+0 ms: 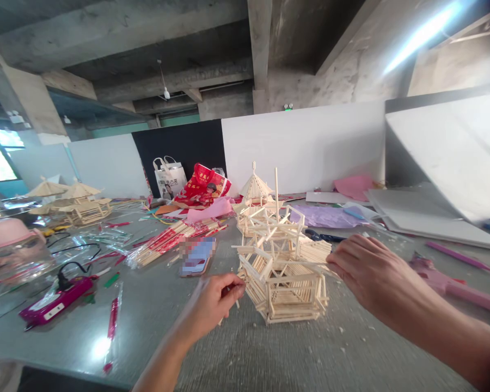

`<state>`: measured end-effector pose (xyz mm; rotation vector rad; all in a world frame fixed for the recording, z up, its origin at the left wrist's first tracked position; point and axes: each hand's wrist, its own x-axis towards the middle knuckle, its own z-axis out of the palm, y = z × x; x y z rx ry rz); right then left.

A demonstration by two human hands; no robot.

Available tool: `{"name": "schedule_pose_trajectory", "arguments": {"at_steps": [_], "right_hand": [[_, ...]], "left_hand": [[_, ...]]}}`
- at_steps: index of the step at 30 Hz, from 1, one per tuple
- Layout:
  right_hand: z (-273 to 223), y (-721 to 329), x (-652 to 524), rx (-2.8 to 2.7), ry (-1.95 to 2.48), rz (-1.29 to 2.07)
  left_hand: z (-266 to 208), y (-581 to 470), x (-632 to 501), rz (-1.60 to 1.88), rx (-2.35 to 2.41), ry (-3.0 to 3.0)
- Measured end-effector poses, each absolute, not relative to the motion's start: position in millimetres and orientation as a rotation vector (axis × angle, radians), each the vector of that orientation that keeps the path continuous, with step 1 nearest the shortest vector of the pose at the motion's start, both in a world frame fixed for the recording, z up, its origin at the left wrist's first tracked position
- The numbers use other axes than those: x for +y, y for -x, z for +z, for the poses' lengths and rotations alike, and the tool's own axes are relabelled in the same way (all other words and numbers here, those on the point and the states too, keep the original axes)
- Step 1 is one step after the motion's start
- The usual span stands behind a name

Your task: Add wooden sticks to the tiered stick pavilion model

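Observation:
In the middle of the table stands a pavilion model (296, 318) built of thin pale wooden sticks, with open railings, slatted floors and a pointed roof (255, 188) at its far end. My left hand (218, 299) is closed in a pinch against the model's left side; what its fingertips hold is hidden. On the other side, my right hand (361, 269) pinches at the model's right edge, by the end of a stick near the slatted panel (316, 251). One tall stick (276, 190) rises upright from the model.
Left of the model lie a phone (198, 256), bundled sticks (175, 239) in red and clear wrappers, and a purple power strip (57, 299). A pink glue gun (453, 280) and purple pencil (459, 256) lie right. Other stick models (87, 209) stand far left, behind a bottle (14, 250).

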<state>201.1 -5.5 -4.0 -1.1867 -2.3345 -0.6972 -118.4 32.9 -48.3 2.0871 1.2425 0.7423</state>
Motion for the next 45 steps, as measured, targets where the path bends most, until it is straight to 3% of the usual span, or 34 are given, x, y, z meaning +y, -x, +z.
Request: {"name": "schedule_pose_trajectory", "arguments": {"at_steps": [45], "right_hand": [[0, -199, -2, -2.357, 1.226, -0.672]], "left_hand": [[-84, 130, 24, 0.984, 1.571, -2.323]]}}
